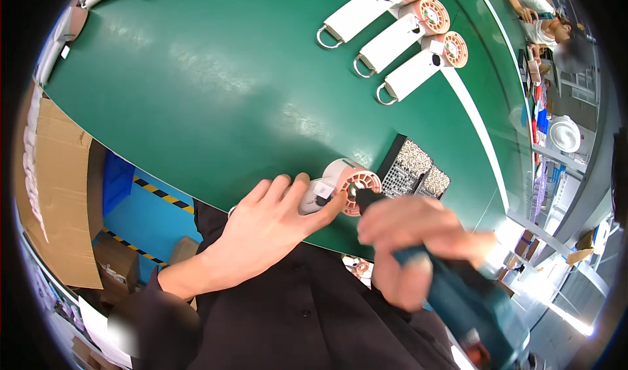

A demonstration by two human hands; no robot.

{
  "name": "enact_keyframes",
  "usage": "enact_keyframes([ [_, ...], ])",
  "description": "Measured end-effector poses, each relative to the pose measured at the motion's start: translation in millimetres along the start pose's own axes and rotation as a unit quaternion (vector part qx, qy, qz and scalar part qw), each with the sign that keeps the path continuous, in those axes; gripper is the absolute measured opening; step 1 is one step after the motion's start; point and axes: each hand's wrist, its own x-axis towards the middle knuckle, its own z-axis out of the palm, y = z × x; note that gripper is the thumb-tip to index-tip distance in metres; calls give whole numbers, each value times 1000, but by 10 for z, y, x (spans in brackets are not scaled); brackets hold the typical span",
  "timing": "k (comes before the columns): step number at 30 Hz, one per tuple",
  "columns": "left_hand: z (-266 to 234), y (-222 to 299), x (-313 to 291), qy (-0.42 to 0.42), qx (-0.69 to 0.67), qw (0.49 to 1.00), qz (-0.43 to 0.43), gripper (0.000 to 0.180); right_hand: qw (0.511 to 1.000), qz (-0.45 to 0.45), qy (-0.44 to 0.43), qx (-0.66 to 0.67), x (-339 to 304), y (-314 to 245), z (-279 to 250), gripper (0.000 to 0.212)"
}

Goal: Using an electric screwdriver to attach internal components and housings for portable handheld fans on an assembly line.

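Note:
My left hand (275,216) is closed over a handheld device with a white handle and a round pink slatted head (362,182), pinning it near the table's front edge. The slatted face is turned toward my right, and most of the handle is hidden under my fingers. In my right hand (418,239) is a teal and black power screwdriver (474,308), blurred by motion. Its dark nose points into the middle of the slatted face; whether the tip touches a screw cannot be made out. Just beyond sits a black tray (413,167) with a grid and many small screws.
Similar white and pink devices (399,40) with wire loops lie in a row at the far right of the green table (216,108). More devices (69,23) lie at the far left. Cardboard (62,193) stands left of the table. Another person (540,10) works at upper right.

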Motion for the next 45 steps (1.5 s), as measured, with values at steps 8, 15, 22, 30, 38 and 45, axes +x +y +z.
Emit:
enact_keyframes([
  [8,-6,74,3,-35,-11,999,-33,61,976,-95,193,-31,-130,-268,-582,17],
  [15,45,99,30,-32,-52,996,-63,61,950,-33,310,-32,-406,-103,-924,14],
  [22,35,142,59,-35,-45,996,-64,61,935,-3,344,-87,-524,33,-1065,22],
  [30,21,199,115,-32,-46,996,-68,58,890,-24,438,-126,-515,-11,-1224,20],
  [38,28,210,138,-33,-46,996,-67,58,890,-18,426,-159,-604,7,-1277,16],
  [45,26,216,144,-36,-49,996,-71,60,894,0,422,-152,-655,44,-1258,16],
])
